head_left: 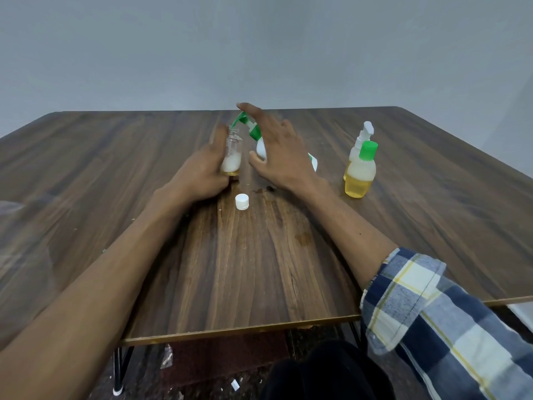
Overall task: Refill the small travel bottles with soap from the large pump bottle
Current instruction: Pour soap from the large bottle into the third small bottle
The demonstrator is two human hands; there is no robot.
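While the left hand (202, 171) keeps its grip curled round the small travel bottle (232, 154) standing uncapped on the worktop (115, 174), the large pump bottle (261, 145) leans toward it, green spout (240, 118) at the open neck. Foam and a little yellow soap sit low in the small bottle. Its white cap (242, 201) lies loose just in front. The right hand (277, 151) spreads over the pump, fingers straight, pressing rather than gripping. A hard press could skid the tilted pump bottle or send soap past the narrow neck; wet marks already show nearby. Further right stand a green-capped bottle (360, 173) and a spray bottle (359, 142) behind it, well apart. Open wood lies on both sides, edges distant.
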